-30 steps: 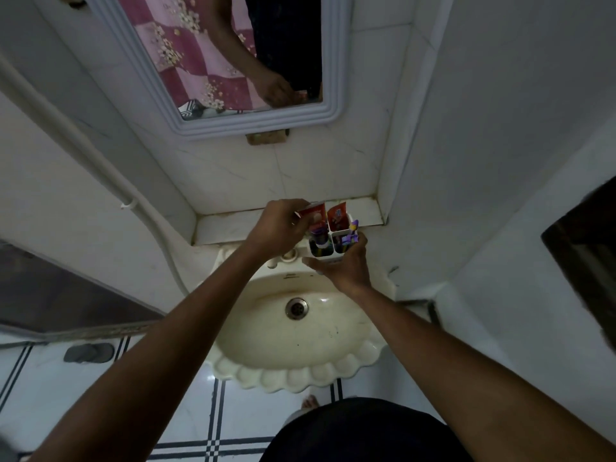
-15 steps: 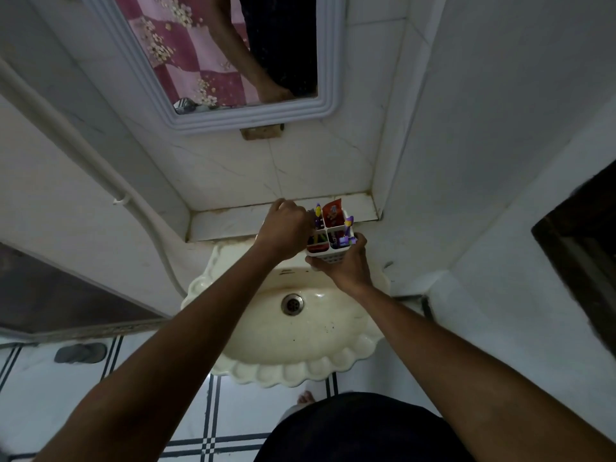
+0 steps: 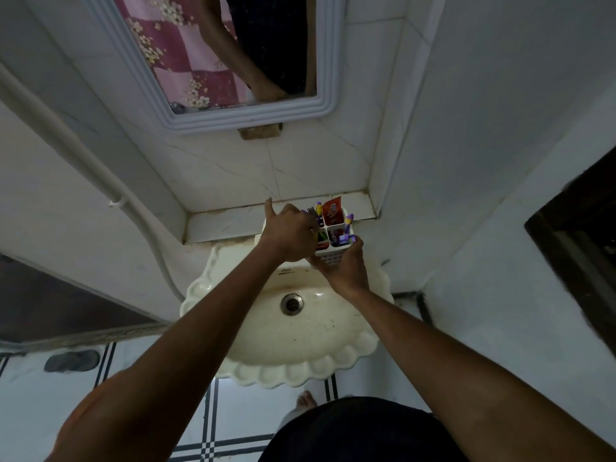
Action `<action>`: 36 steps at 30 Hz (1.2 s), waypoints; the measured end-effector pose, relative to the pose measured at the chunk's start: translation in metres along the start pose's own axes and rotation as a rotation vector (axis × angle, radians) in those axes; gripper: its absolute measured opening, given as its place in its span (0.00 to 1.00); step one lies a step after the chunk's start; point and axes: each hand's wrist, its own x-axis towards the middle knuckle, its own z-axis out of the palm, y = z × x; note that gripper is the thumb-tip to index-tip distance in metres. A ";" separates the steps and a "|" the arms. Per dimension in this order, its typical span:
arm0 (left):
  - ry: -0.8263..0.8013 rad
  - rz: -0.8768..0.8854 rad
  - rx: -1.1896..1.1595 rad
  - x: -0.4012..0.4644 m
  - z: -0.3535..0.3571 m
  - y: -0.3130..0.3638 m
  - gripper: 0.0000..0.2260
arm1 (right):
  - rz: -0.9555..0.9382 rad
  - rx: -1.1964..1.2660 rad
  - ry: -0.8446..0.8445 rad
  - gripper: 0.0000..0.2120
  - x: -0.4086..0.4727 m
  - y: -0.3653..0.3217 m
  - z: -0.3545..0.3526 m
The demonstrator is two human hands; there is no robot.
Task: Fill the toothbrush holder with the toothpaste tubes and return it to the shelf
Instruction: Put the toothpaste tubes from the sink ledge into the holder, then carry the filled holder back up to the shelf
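Both hands have carried the white four-compartment plastic toothbrush holder point(image 3: 333, 236) toward the tiled shelf point(image 3: 233, 220). Right hand point(image 3: 343, 268) cups its base for support; left hand point(image 3: 291, 233) clasps its rim, steadying the red toothpaste tube point(image 3: 332, 212).

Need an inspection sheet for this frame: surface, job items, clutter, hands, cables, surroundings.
Surface: tiled shelf in the wall recess, stained along its edges; cream scalloped sink below it.
Job's things: white four-compartment toothbrush holder, held at the shelf's front edge above the sink's rear rim; red toothpaste tube upright in a far compartment; purple items in other compartments, too small to identify.
Clutter: nothing seen on the shelf; dark specks in the sink bowl.
Grippers: left hand on the holder's left side, thumb raised; right hand gripping it from below.
Cables: nothing seen; white pipe runs down the left wall.
Surroundings: mirror above, sandal on the tiled floor.
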 end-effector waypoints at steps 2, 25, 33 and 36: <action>-0.019 0.029 0.055 -0.002 -0.001 0.004 0.10 | 0.003 -0.001 0.001 0.58 0.000 0.000 0.000; 0.449 -0.149 -0.362 -0.032 0.011 -0.033 0.11 | -0.010 -0.016 0.166 0.61 -0.001 -0.014 0.022; 0.421 -0.204 -0.383 -0.032 0.013 -0.046 0.20 | -0.060 0.040 0.176 0.61 0.007 -0.038 -0.009; 0.458 -0.210 -0.358 -0.033 -0.003 -0.043 0.21 | -0.142 0.076 0.209 0.62 0.006 -0.065 -0.031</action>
